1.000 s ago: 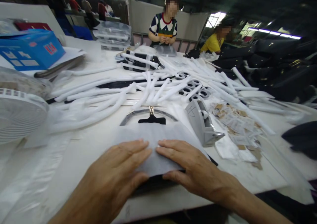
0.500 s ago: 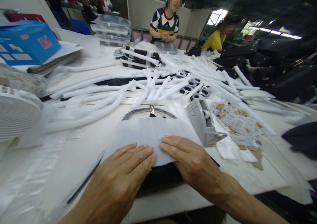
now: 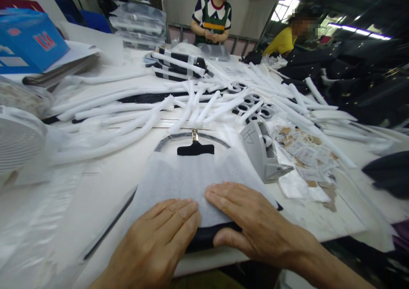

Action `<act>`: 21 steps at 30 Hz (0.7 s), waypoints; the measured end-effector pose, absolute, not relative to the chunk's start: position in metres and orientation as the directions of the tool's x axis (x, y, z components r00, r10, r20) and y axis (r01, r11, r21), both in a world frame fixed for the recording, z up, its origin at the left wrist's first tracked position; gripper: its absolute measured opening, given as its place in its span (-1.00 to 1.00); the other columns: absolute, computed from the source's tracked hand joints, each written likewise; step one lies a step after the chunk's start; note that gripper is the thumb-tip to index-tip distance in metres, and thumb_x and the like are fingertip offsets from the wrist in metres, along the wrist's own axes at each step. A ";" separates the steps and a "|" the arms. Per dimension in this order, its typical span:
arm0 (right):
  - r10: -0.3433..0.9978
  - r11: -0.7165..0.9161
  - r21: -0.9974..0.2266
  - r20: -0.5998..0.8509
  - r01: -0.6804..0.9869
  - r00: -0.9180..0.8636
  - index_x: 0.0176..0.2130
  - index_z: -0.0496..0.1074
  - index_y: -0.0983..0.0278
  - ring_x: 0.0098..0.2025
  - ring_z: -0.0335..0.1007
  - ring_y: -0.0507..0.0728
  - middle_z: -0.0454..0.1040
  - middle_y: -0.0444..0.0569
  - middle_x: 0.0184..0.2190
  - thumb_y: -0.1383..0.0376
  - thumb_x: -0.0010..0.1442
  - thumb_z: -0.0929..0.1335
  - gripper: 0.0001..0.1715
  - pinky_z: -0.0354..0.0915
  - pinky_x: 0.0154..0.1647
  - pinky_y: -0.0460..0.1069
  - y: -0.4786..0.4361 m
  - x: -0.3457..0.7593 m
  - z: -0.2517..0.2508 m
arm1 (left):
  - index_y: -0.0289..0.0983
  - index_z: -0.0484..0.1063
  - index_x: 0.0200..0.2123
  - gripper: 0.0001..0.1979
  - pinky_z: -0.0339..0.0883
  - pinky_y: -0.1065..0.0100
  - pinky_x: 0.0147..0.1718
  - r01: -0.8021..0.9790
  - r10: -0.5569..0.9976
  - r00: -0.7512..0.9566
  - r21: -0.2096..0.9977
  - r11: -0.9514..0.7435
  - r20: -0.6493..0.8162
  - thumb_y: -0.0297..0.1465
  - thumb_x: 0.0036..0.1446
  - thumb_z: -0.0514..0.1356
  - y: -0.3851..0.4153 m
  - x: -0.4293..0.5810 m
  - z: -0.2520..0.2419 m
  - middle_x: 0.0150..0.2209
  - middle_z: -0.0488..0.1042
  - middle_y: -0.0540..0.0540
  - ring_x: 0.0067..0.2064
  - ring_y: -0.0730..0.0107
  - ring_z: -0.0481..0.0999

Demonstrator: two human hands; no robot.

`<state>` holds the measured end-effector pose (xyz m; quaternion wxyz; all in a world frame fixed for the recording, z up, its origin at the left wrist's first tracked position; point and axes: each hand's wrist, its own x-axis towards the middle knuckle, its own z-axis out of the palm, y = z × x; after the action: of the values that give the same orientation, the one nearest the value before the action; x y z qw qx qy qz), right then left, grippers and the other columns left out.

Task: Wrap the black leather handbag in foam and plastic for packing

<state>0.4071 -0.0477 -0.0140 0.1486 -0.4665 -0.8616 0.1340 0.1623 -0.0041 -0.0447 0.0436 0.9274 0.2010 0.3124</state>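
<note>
A thin white foam sheet (image 3: 179, 174) lies over a black bag (image 3: 204, 238), whose dark near edge shows below it. Flat on the sheet's left side rests my left hand (image 3: 159, 233), fingers stretched out together. My right hand (image 3: 246, 221) presses on the right side, fingers extended and thumb apart along the bag's black edge. Beyond the sheet, a black tab (image 3: 195, 149) with a gold clasp (image 3: 194, 135) lies face up. A curved, plastic-wrapped handle (image 3: 162, 141) arches around it. Most of the bag is hidden under the sheet.
Right of the bag stands a grey tape dispenser (image 3: 260, 153), with a pile of small packets and tags (image 3: 306, 153) beyond. White-wrapped strips (image 3: 128, 140) spread across the table. At left are a white fan (image 3: 19, 144) and a blue box (image 3: 28, 46). Two co-workers are across the table.
The sheet's far edge has drawn back toward me, uncovering the black tab. Both hands have shifted slightly nearer, and my right thumb now shows on the black edge. The view has tilted down.
</note>
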 end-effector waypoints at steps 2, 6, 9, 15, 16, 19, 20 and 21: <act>0.839 0.535 -0.368 0.122 0.761 -0.530 0.19 0.29 0.38 0.18 0.34 0.21 0.42 0.18 0.14 -0.08 0.24 0.31 -0.25 0.23 0.26 0.11 -0.051 0.408 -0.014 | -0.32 0.45 -0.04 -0.66 0.31 0.32 0.15 0.332 0.372 0.722 0.181 -0.926 0.583 -0.62 0.23 -0.02 -0.005 0.161 -0.040 -0.05 0.58 -0.11 0.01 0.37 0.53; 0.842 0.527 -0.371 0.100 0.765 -0.531 0.23 0.25 0.36 0.22 0.29 0.22 0.38 0.18 0.18 -0.14 0.18 0.33 -0.15 0.15 0.31 0.13 -0.055 0.409 -0.015 | -0.32 0.47 -0.05 -0.65 0.35 0.35 0.12 0.299 0.298 0.775 0.093 -0.950 0.557 -0.61 0.24 -0.03 -0.006 0.158 -0.033 -0.08 0.60 -0.11 -0.04 0.38 0.57; 0.843 0.519 -0.378 0.077 0.767 -0.533 0.25 0.21 0.36 0.24 0.24 0.23 0.34 0.19 0.20 -0.15 0.16 0.35 -0.10 0.11 0.32 0.14 -0.056 0.409 -0.017 | -0.33 0.46 -0.04 -0.64 0.32 0.31 0.15 0.296 0.285 0.762 0.078 -0.952 0.582 -0.61 0.25 -0.05 -0.007 0.156 -0.033 -0.06 0.59 -0.12 0.00 0.34 0.55; 0.845 0.502 -0.381 0.024 0.776 -0.535 0.29 0.14 0.36 0.26 0.20 0.25 0.29 0.20 0.23 -0.11 0.11 0.41 -0.02 0.06 0.34 0.17 -0.061 0.405 -0.020 | -0.29 0.48 -0.14 -0.75 0.42 0.34 -0.05 0.308 0.321 0.756 0.123 -0.943 0.570 -0.53 0.30 0.00 -0.012 0.167 -0.034 -0.19 0.61 -0.09 -0.14 0.34 0.58; 0.851 0.492 -0.374 0.015 0.786 -0.525 0.29 0.13 0.37 0.26 0.20 0.26 0.29 0.20 0.24 -0.09 0.10 0.42 -0.01 0.06 0.34 0.17 -0.062 0.404 -0.021 | -0.28 0.48 -0.18 -0.78 0.43 0.34 -0.13 0.328 0.354 0.761 0.149 -0.933 0.544 -0.48 0.31 0.03 -0.013 0.171 -0.033 -0.24 0.61 -0.08 -0.20 0.34 0.58; 0.874 0.456 -0.342 -0.002 0.822 -0.486 0.28 0.15 0.39 0.24 0.22 0.29 0.31 0.21 0.22 0.00 0.08 0.46 -0.04 0.08 0.33 0.18 -0.063 0.399 -0.024 | -0.28 0.47 -0.21 -0.73 0.41 0.29 -0.33 0.417 0.453 0.749 0.187 -0.889 0.484 -0.34 0.35 -0.01 -0.019 0.180 -0.030 -0.35 0.57 -0.07 -0.35 0.31 0.54; 0.879 0.448 -0.336 -0.004 0.829 -0.477 0.27 0.16 0.40 0.23 0.23 0.29 0.32 0.21 0.21 0.01 0.08 0.47 -0.05 0.09 0.32 0.18 -0.062 0.398 -0.025 | -0.29 0.47 -0.18 -0.70 0.39 0.27 -0.35 0.454 0.481 0.738 0.180 -0.873 0.473 -0.31 0.36 -0.03 -0.021 0.181 -0.030 -0.34 0.57 -0.08 -0.35 0.30 0.53; 0.881 0.444 -0.334 -0.006 0.832 -0.473 0.26 0.18 0.40 0.22 0.24 0.29 0.34 0.21 0.20 0.02 0.07 0.47 -0.06 0.10 0.31 0.18 -0.061 0.397 -0.025 | -0.30 0.46 -0.13 -0.67 0.38 0.26 -0.34 0.488 0.504 0.724 0.166 -0.857 0.471 -0.28 0.36 -0.05 -0.022 0.181 -0.031 -0.30 0.58 -0.10 -0.33 0.28 0.54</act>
<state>0.3974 -0.0609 -0.0253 0.0843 -0.5065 -0.8455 0.1468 0.1815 -0.0220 -0.0306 0.0154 0.9284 0.2671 0.2580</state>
